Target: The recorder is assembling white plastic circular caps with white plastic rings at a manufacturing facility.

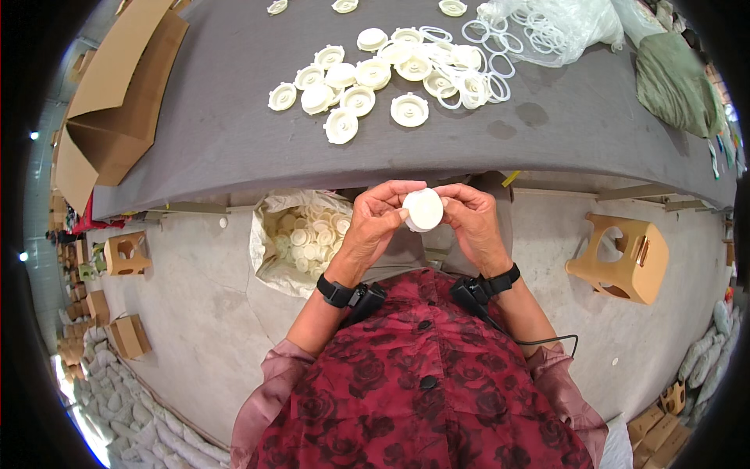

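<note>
Both my hands grip one round white plastic cap (424,210) between them, just off the near edge of the table. My left hand (380,220) pinches its left side between thumb and fingers. On the opposite side, my right hand (474,221) has its thumb and fingers closed on the rim. The cap's smooth face is turned up; its other face is hidden. Beyond my hands, several similar cream caps (358,100) lie loosely piled on the table, with clear sealing rings (473,91) among them at the pile's right.
A grey-covered table (234,117) spans the far side. On it are an open cardboard box (125,102), a plastic bag (574,27) of rings and a green cloth bundle (676,82). A white sack (269,270) of caps stands below left; a tan stool (625,258) stands right.
</note>
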The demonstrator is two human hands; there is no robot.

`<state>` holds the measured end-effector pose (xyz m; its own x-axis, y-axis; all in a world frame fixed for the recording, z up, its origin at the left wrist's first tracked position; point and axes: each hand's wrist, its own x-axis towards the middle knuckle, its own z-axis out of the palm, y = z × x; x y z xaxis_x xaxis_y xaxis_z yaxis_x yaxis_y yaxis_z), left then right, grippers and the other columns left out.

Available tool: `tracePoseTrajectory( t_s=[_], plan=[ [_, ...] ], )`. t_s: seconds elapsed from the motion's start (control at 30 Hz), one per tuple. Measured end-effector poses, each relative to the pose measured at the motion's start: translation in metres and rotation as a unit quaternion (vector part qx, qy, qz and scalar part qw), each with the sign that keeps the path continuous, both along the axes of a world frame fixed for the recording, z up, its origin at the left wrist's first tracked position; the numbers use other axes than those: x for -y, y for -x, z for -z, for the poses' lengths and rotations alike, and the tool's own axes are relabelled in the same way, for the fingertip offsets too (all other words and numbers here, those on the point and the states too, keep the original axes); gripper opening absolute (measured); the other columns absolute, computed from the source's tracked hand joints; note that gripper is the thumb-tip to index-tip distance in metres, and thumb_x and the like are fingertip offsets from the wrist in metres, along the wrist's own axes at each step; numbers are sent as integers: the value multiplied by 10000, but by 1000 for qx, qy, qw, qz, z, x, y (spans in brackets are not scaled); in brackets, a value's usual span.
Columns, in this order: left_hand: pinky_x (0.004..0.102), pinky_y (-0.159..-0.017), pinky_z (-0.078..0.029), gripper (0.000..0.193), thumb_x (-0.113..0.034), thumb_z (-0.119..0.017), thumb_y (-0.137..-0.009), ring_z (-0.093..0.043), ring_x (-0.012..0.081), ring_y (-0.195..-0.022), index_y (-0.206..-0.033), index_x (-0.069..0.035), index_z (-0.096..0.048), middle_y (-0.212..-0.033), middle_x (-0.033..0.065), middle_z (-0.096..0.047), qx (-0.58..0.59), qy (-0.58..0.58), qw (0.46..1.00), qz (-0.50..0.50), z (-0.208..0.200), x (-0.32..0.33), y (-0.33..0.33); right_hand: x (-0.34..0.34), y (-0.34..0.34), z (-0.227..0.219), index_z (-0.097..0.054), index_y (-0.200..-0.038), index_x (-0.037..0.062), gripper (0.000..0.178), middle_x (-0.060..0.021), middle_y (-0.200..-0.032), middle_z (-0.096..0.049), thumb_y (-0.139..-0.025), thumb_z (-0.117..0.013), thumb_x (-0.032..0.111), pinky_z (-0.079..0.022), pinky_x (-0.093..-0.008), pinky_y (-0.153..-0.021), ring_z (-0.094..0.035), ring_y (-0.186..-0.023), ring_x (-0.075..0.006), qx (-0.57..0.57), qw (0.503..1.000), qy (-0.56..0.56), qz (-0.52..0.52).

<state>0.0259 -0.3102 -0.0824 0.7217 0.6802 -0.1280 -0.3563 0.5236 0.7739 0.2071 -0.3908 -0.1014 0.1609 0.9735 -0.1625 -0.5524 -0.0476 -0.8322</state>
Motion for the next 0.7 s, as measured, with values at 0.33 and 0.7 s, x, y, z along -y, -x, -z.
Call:
tracePoseTrajectory(
  t_s=[0.33, 0.7],
  plan=[
    [283, -926, -498, 563, -70, -714, -831, -651, 151, -998, -1335, 46, -491, -1068, 88, -676, 41, 24, 999, 17, -7, -2, -4, -1, -9, -7, -634, -1168, -38, 251, -101, -1019, -703, -966, -612, 109, -581, -293, -687, -681, -856, -145, -93, 993, -12, -65],
    [316, -979, -497, 549, 49, -622, -810, -608, 175, -1135, -1338, 32, -474, -1217, 121, -628, -50, -76, 989, -114, 2, 12, -22, -3, 26, -12, -599, -1098, -34, 179, -122, -1037, -683, -959, -614, 79, -596, -348, -810, -690, -909, -190, -140, 987, -9, 81]
  ],
)
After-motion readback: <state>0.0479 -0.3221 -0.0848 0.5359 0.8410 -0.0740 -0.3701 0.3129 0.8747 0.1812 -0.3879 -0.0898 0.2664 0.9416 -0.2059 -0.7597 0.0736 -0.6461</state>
